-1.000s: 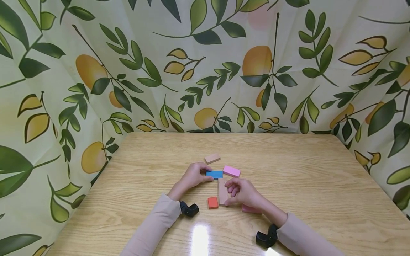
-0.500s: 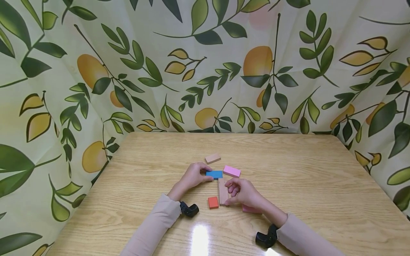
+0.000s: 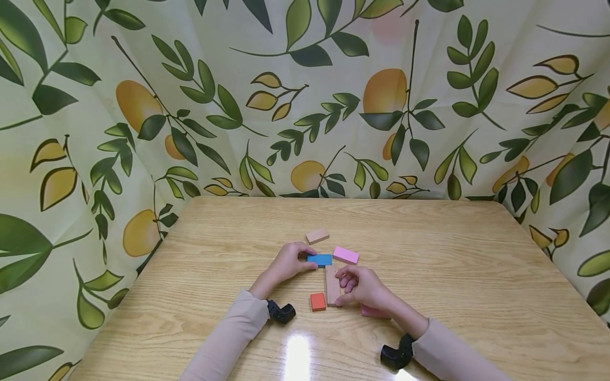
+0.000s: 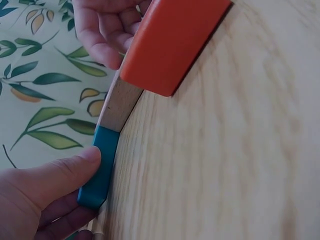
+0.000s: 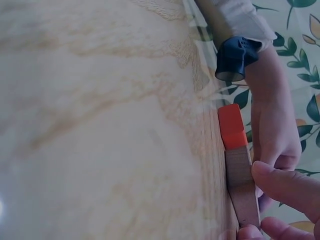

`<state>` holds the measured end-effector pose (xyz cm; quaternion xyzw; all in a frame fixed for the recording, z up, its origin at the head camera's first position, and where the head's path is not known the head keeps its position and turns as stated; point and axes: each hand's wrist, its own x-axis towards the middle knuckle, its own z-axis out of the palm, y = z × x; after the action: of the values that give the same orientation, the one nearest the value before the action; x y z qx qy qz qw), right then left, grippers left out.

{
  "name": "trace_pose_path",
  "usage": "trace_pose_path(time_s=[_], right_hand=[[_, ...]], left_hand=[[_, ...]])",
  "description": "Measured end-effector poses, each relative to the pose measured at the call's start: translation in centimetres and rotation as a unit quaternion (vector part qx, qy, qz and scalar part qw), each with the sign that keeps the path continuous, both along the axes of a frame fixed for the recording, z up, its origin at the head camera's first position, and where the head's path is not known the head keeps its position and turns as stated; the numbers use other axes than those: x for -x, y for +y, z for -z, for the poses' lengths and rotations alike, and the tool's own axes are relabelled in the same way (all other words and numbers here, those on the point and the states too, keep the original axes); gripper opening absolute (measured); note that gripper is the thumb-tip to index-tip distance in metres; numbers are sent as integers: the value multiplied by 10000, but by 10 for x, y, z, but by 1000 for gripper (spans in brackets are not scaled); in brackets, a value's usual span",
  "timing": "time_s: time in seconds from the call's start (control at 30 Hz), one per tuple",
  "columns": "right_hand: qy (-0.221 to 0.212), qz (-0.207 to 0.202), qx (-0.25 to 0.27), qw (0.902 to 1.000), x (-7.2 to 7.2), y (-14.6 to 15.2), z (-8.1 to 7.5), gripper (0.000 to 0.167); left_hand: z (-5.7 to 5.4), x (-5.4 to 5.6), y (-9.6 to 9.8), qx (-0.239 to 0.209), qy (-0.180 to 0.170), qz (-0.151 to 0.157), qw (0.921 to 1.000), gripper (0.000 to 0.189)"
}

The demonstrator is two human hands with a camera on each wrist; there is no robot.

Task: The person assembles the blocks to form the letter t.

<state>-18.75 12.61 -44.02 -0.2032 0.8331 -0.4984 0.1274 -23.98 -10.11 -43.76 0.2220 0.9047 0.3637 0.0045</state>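
Observation:
My left hand [image 3: 286, 263] pinches a blue block [image 3: 320, 259] lying on the table, its thumb on the near side in the head view. Against the block's near side ends a long plain wooden block [image 3: 331, 288], set lengthwise toward me. Thumb and fingertips of my right hand [image 3: 366, 287] grip this wooden block by its ends, seen close up in the right wrist view. A small red block [image 3: 317, 301] sits just left of the wooden block's near end. In the left wrist view the blue block [image 4: 101, 165] and the wooden block meet end to side.
Behind the blue block lie a pink block [image 3: 346, 255] and another plain wooden block [image 3: 317, 236]. A darker pink block [image 3: 375, 311] is partly hidden under the right wrist. The table's [image 3: 429, 227] far edge meets a leaf-patterned cloth [image 3: 267, 153].

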Motion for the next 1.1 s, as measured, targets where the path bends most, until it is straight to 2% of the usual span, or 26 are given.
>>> trace_pose_path(time_s=[0.33,0.57,0.7,0.9,1.1], right_hand=[[-176,8,137,9998,0,4,1,43],[-307,168,97,9993,2,8,-4,36],[-390,217,82,9990,3,10,-8,33],[-523,217,220,9982,7,14,-13,32],[-589,477,111,9971,12,17,-14,31]], left_hand=[[-2,-5,-5,62,148,275,9995,31],[-4,-9,-9,324,236,324,9987,31],[-7,-14,-9,518,376,537,9965,29],[-13,-22,-9,736,392,873,9927,30],[-16,-30,-7,1027,439,1150,9871,34]])
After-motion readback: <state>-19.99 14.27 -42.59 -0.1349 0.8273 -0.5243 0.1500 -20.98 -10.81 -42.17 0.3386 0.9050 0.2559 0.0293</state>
